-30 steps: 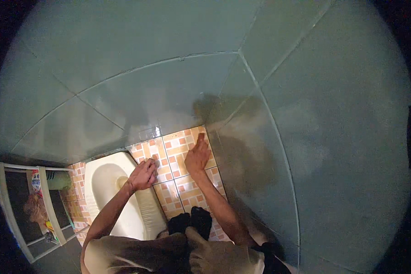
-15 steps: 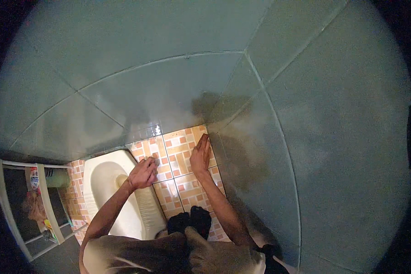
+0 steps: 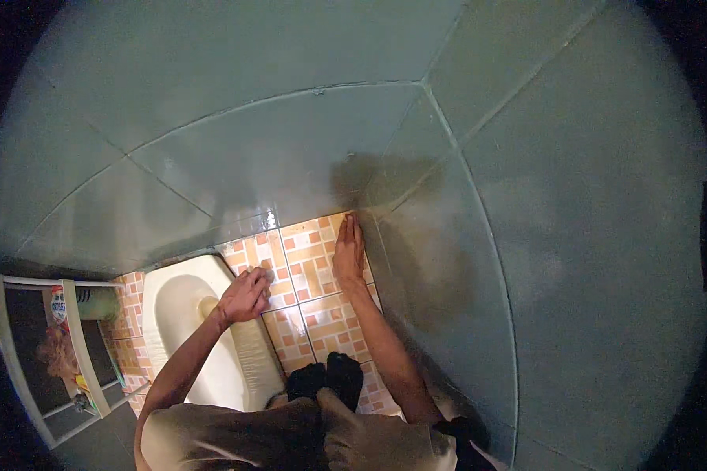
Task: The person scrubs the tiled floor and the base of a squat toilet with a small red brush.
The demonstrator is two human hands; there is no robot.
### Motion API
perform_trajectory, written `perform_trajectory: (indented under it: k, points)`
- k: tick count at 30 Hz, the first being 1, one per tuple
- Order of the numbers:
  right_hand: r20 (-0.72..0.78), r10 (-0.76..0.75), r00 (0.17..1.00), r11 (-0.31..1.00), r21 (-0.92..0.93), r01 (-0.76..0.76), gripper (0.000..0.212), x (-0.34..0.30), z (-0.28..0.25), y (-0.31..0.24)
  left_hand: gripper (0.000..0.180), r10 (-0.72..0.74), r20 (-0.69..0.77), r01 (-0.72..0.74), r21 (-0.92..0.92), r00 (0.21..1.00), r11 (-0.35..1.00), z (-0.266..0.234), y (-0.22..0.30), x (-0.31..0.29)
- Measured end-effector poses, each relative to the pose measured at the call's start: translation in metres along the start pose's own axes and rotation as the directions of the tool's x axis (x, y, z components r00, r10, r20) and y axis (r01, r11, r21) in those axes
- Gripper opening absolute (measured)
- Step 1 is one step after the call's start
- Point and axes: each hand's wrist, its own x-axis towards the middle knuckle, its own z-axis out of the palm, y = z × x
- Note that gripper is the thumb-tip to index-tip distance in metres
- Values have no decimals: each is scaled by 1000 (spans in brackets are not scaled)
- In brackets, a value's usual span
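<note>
Nearest to me my own knees and pale trousers [image 3: 291, 439] fill the lower edge and hide the floor beneath them; my dark feet [image 3: 326, 381] show only as two black shapes on the orange patterned floor tiles [image 3: 322, 326], toes hard to make out; my left forearm crosses the white squat toilet pan [image 3: 177, 314], covering part of its right rim, and the pan's near end is cut off by my leg; the pan's long axis runs away from me, slightly leftward, its far rounded end towards the wall; my left hand [image 3: 245, 294] is curled into a loose fist on the tile at the pan's far right edge; something small may be clutched inside it, but the fingers hide it and I cannot tell what; my right hand [image 3: 349, 253] lies flat on the tiles, fingers together and straight, pointing away from me into the corner where floor meets wall; it touches the floor just beside the right-hand wall; far left, a white shelf rack [image 3: 78, 345] holds blurred bottles, too dim to identify; beyond everything rise the large grey-green wall tiles [image 3: 291, 141], glossy, with a shadow [image 3: 377, 177] above my right hand.
</note>
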Motion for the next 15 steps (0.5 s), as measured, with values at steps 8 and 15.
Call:
perform_trajectory:
  k: [8, 15]
  points:
    - [224, -61, 973, 807, -562, 180, 54, -8, -18, -7, 36, -37, 19, 37, 4, 999, 999, 2, -2, -1]
    - [484, -66, 873, 925, -298, 236, 60, -92, -64, -2, 30, -43, -14, 43, 6, 999, 999, -1, 1, -5]
